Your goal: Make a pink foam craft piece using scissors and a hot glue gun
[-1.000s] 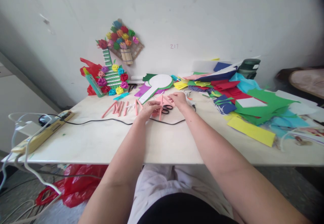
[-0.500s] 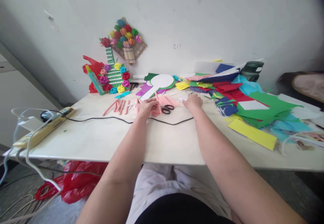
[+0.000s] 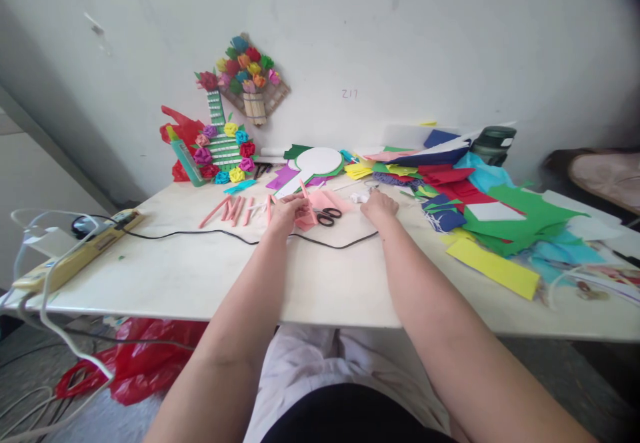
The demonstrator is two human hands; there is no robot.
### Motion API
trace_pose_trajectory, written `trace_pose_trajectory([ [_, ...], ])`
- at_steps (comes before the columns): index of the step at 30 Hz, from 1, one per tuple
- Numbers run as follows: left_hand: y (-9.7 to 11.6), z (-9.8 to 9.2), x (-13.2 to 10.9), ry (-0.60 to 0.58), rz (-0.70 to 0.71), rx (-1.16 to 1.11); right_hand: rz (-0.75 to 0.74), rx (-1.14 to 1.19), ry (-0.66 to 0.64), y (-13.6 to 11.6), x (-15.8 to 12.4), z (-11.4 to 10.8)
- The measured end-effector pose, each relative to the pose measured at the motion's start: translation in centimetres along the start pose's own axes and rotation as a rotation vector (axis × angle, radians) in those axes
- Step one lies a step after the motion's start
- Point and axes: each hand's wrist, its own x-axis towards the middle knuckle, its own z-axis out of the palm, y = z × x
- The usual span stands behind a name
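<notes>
My left hand (image 3: 286, 213) is closed around a salmon-pink paper strip (image 3: 304, 193), which stands up slanted from the fingers. More pink paper (image 3: 327, 199) lies flat just behind it. Black-handled scissors (image 3: 330, 215) rest on the table between my hands, their blades hidden near the pink paper. My right hand (image 3: 381, 211) is curled on the table beside a small white scrap (image 3: 357, 197); whatever its fingers pinch is hidden. Several pink strips (image 3: 235, 211) lie in a loose row left of my left hand. A white-and-green paper shape (image 3: 320, 161) with a round head lies farther back.
Coloured paper sheets (image 3: 500, 209) pile up on the right, with a dark green bottle (image 3: 493, 143) behind. A black cable (image 3: 230, 234) crosses the table to a power strip (image 3: 80, 249). A glue bottle (image 3: 184, 156) leans by a flower-decorated guitar shape (image 3: 223, 149) at the back left.
The view has shifted slightly. Both hands stay nearly in place, the left still gripping the pink strip, which now tilts a little more to the left.
</notes>
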Motion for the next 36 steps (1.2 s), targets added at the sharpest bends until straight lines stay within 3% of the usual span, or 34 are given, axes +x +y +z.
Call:
trace_pose_trajectory([
  [8,0.1,0.0,-0.1,-0.013,0.002,-0.003,-0.038,0.051,0.101,0.0,-0.1,-0.4],
  [12,0.1,0.0,-0.2,-0.001,-0.001,-0.008,-0.140,0.236,0.141,-0.3,-0.1,-0.9],
  [14,0.1,0.1,-0.3,-0.005,-0.004,-0.008,-0.217,0.461,0.050,-0.5,-0.3,-0.8],
  [18,0.2,0.1,-0.3,0.007,-0.011,-0.008,-0.395,0.989,-0.317,-1.0,-1.0,-0.4],
  [21,0.1,0.0,-0.2,0.017,-0.014,-0.006,-0.485,1.171,-0.449,-1.2,-1.6,-0.3],
  [29,-0.3,0.0,-0.1,0.002,-0.002,0.003,-0.486,1.213,-0.507,-1.4,-2.4,-0.6],
  [36,-0.8,-0.2,0.1,0.029,-0.025,0.047,-0.465,1.186,-0.616,-1.1,-2.2,0.4],
])
